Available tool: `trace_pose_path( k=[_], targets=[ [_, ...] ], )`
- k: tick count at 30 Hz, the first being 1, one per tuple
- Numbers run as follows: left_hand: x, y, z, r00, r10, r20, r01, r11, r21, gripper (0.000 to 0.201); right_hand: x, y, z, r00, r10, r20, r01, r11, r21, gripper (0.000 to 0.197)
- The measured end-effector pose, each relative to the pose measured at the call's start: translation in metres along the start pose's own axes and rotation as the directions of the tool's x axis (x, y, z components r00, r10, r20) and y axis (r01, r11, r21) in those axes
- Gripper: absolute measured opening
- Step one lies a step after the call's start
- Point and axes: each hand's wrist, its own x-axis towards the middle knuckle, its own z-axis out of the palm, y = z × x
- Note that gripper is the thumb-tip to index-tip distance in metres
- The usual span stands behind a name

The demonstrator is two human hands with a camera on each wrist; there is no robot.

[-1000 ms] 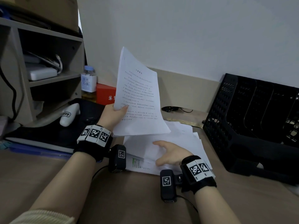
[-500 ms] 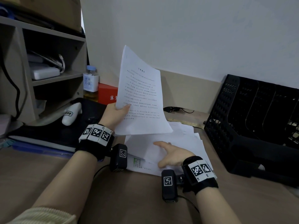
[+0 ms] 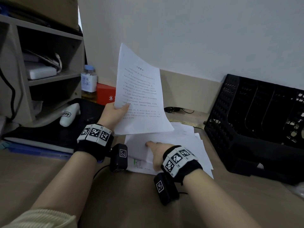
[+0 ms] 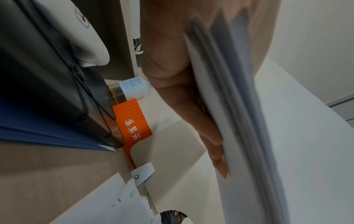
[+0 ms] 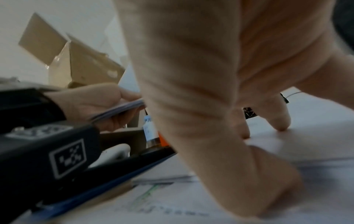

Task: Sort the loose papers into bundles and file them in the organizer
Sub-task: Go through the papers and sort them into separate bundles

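White printed sheets form a bundle (image 3: 139,99) that the left hand (image 3: 113,114) holds up above the bench (image 3: 115,203), tilted, with the thumb on the front page and the other fingers (image 4: 210,136) flat behind the stack; the left wrist view shows several sheet edges pressed between them. Below it, near the middle of the bench toward the back edge, lies the loose pile of papers (image 3: 189,145), spread a little so that the corners do not match. The right hand (image 3: 156,150) rests on this pile with the fingers stretched out and the fingertips (image 5: 279,122) pressing on the top sheet; it grips nothing. At the right side of the bench, near the back edge, stands the black organizer (image 3: 256,122), a perforated file rack with several upright slots; I cannot tell what is inside its right slots. At the left side there is a wooden shelf unit (image 3: 49,76), and beside it, against the wall, a small bottle (image 3: 88,83) with a white label and an orange box (image 3: 105,96) with white characters. A white object (image 3: 69,115) lies on a black flat thing (image 3: 41,134) at the left edge of the bench.
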Motion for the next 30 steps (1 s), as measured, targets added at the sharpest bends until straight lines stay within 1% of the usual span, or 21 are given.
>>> trace_pose_path(
  k=[3, 7, 9, 11, 15, 17, 19, 22, 25, 27, 28, 29, 30],
  targets=[
    [-0.001, 0.000, 0.001, 1.000, 0.001, 0.015, -0.001, 1.000, 0.010, 0.033, 0.001, -0.004, 0.004, 0.997, -0.048, -0.054, 0.045, 0.998, -0.050, 0.067],
    [-0.001, 0.000, 0.002, 1.000, -0.003, 0.013, 0.003, 1.000, 0.002, 0.033, 0.002, -0.015, 0.000, 0.999, -0.044, -0.029, 0.040, 0.992, -0.120, 0.041],
    [0.000, 0.001, 0.001, 1.000, -0.007, 0.008, 0.007, 1.000, -0.009, 0.034, 0.003, -0.018, -0.001, 0.996, -0.037, -0.079, 0.023, 0.984, -0.176, 0.036],
    [0.001, 0.001, 0.001, 1.000, -0.005, 0.003, 0.005, 1.000, -0.013, 0.035, 0.003, -0.017, -0.002, 0.992, -0.025, -0.125, 0.000, 0.980, -0.198, 0.034],
    [0.002, 0.001, -0.001, 1.000, -0.006, -0.011, 0.006, 0.999, -0.036, 0.036, 0.004, -0.013, -0.002, 0.992, -0.015, -0.129, -0.011, 0.980, -0.199, 0.031],
    [0.003, 0.000, -0.001, 1.000, -0.006, -0.015, 0.006, 0.999, -0.043, 0.036, 0.006, -0.012, -0.003, 0.986, 0.001, -0.166, -0.035, 0.978, -0.205, 0.029],
    [0.004, 0.000, -0.002, 1.000, 0.004, -0.026, -0.005, 0.999, -0.048, 0.035, 0.007, -0.010, -0.005, 0.976, 0.026, -0.216, -0.065, 0.982, -0.176, 0.029],
    [0.004, -0.001, -0.002, 0.999, 0.012, -0.041, -0.017, 0.994, -0.109, 0.032, 0.004, -0.001, -0.013, 0.943, 0.093, -0.318, -0.110, 0.993, -0.034, 0.029],
    [0.004, -0.002, 0.001, 1.000, -0.010, -0.024, 0.004, 0.972, -0.237, 0.025, -0.001, 0.015, -0.022, 0.891, 0.231, -0.390, -0.156, 0.964, 0.216, 0.019],
    [0.004, -0.001, 0.004, 0.999, -0.029, -0.018, 0.022, 0.961, -0.276, 0.023, -0.003, 0.028, -0.024, 0.846, 0.342, -0.410, -0.149, 0.889, 0.434, 0.013],
    [0.004, -0.001, 0.004, 0.999, -0.033, -0.021, 0.026, 0.961, -0.275, 0.023, -0.003, 0.033, -0.023, 0.814, 0.398, -0.424, -0.128, 0.834, 0.537, 0.015],
    [0.004, -0.002, 0.004, 0.999, -0.032, -0.024, 0.025, 0.964, -0.265, 0.024, -0.004, 0.038, -0.022, 0.772, 0.456, -0.443, -0.101, 0.776, 0.623, 0.018],
    [0.004, -0.002, 0.003, 0.999, -0.033, -0.025, 0.026, 0.970, -0.241, 0.024, -0.005, 0.042, -0.020, 0.716, 0.519, -0.467, -0.076, 0.722, 0.687, 0.021]
  ],
)
